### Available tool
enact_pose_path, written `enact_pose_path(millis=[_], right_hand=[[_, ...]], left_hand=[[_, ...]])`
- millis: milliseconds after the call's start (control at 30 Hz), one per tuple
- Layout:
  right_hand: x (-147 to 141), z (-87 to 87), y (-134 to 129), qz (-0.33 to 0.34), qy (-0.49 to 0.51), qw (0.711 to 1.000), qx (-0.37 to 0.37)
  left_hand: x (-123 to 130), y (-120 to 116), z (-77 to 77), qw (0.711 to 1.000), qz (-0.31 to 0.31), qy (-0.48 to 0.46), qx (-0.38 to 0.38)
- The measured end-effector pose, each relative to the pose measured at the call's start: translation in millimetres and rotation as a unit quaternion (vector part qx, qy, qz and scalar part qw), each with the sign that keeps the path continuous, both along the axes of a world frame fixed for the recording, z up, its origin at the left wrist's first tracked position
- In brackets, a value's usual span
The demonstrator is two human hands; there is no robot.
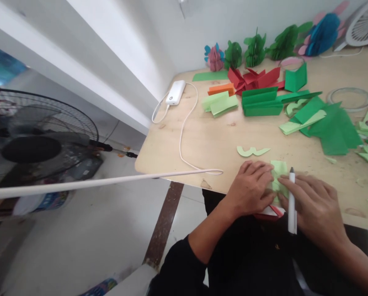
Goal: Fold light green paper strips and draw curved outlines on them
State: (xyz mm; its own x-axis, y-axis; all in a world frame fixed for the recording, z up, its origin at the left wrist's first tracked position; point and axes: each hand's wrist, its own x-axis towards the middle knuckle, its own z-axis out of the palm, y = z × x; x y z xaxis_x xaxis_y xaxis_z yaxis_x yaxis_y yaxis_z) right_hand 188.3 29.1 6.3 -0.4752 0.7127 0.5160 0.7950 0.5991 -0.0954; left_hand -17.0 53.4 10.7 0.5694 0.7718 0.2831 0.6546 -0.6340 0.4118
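Note:
A small light green paper piece [279, 167] lies at the table's near edge between my two hands. My left hand [252, 187] holds its left side, fingers bent and pressed together, thumb nearer to me. From the right, my right hand [315, 205] touches the same paper with index finger and thumb. A white pen [291, 205] is held in my right hand, dark tip pointing away from me. My fingers hide part of the paper. Just beyond my left hand lies a wavy light green cutout [253, 151].
Folded green papers [261, 101], red paper [251, 80] and tape rolls [349, 99] lie farther back. Paper figures [255, 49] line the wall beside a small fan [365, 24]. A white power bank [175, 93] and cable [181, 139] are on the left; a floor fan [33, 148] stands beyond.

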Motion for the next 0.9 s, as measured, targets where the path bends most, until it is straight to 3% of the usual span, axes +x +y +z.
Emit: enact_pose_path(millis=[700,900], right_hand=[[0.0,-4.1,-1.1,0.015,0.017,1.0,-0.004],[4.4,4.1,0.3,-0.032,0.114,0.99,-0.08]], left_hand=[[1.9,-4.5,6.7,0.998,0.001,0.055,0.03],[0.9,-3.8,7.4,0.998,-0.001,0.055,0.024]])
